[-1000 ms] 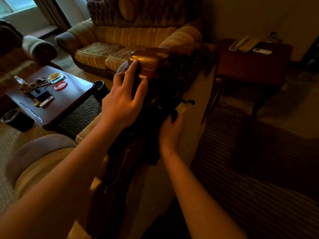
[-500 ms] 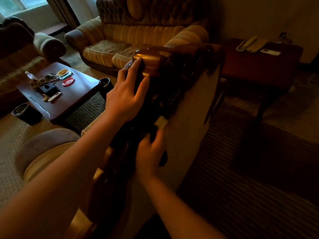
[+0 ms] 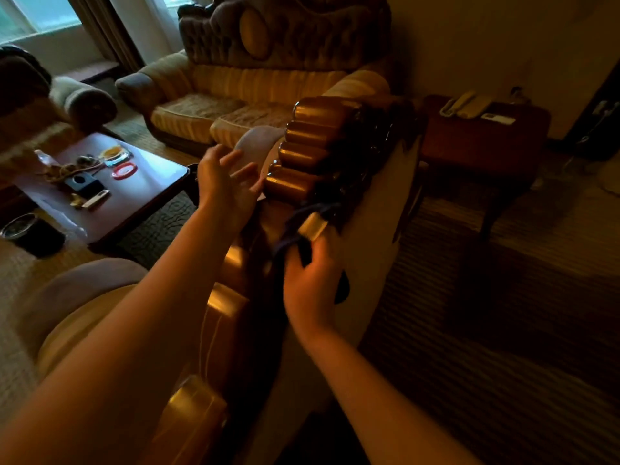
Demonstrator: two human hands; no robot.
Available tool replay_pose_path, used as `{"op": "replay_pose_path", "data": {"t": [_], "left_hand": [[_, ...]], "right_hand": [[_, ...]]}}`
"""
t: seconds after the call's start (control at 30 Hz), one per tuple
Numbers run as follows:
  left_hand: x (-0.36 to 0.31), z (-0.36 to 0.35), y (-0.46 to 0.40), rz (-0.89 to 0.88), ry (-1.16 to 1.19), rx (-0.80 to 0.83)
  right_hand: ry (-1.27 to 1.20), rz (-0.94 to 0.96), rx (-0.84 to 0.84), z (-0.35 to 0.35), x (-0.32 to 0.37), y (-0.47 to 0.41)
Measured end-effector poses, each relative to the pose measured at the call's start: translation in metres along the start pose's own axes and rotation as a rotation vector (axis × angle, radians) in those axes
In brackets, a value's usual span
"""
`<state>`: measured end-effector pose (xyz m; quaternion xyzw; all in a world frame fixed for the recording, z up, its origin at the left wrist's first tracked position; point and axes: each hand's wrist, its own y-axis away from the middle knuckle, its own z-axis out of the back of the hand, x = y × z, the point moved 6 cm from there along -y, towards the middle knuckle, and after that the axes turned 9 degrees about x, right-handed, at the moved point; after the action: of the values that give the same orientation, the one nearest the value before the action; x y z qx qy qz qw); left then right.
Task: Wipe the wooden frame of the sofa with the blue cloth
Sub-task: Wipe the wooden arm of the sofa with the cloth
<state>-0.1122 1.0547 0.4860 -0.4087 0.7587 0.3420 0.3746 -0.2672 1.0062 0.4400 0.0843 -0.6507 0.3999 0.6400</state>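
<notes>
1. Nearest the camera, two bare forearms reach forward over the glossy wooden frame (image 3: 231,317) of a sofa, which runs from the bottom of the view up the middle and catches bright highlights along its curves.
2. The right hand (image 3: 310,283) sits against the pale back panel (image 3: 369,250) beside the frame, its fingers curled round the blue cloth (image 3: 295,226) – a dark bunch of fabric with a pale tag sticking up from it. The cloth lies against the frame just below the carved top.
3. The left hand (image 3: 223,182) hovers in the air to the left of the frame, fingers spread and relaxed, holding nothing and touching nothing that can be made out.
4. Just past both hands the frame ends in a carved crest (image 3: 312,152) of stacked rounded ridges, shining at their left ends and dark toward the right.
5. To the left, lower down, a dark coffee table (image 3: 141,199) carries small clutter – a red ring, a black box and some items too small to tell.
6. To the right, a reddish side table (image 3: 483,142) holds a pale telephone (image 3: 466,104).
7. Farthest off, a striped yellow couch (image 3: 241,92) with a tufted back stands near a window (image 3: 37,15) with curtains.
</notes>
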Motion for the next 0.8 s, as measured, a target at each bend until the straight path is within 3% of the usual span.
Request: {"op": "replay_pose_path", "data": {"t": [0.1,0.17,0.3,0.37,0.47,0.5,0.57,0.73,0.8], "left_hand": [[-0.005,0.012,0.016,0.026,-0.131,0.096],[-0.01,0.021,0.025,0.028,-0.206,0.136],[-0.016,0.045,0.029,0.062,-0.331,0.095],[-0.014,0.052,0.032,0.085,-0.406,0.117],[-0.011,0.058,0.041,0.055,-0.658,0.244],[-0.011,0.059,0.044,0.034,-0.722,0.284],[-0.01,0.06,0.051,-0.006,-0.821,0.336],[0.008,0.049,0.068,-0.022,-0.778,0.461],[0.01,0.047,0.07,-0.111,-0.826,0.5]], "right_hand": [[0.301,0.232,0.039,-0.018,0.031,-0.005],[0.483,0.228,0.03,-0.023,0.044,-0.034],[0.81,0.13,0.223,-0.033,0.051,-0.082],[0.72,0.077,0.142,-0.027,0.049,-0.091],[0.316,-0.013,-0.257,0.007,0.038,-0.079],[0.166,-0.113,-0.307,0.015,0.028,-0.071],[-0.005,-0.293,-0.302,0.017,0.011,-0.056],[0.443,0.057,-0.039,-0.016,0.042,-0.027],[0.386,0.016,0.022,-0.015,0.044,-0.034]]}}
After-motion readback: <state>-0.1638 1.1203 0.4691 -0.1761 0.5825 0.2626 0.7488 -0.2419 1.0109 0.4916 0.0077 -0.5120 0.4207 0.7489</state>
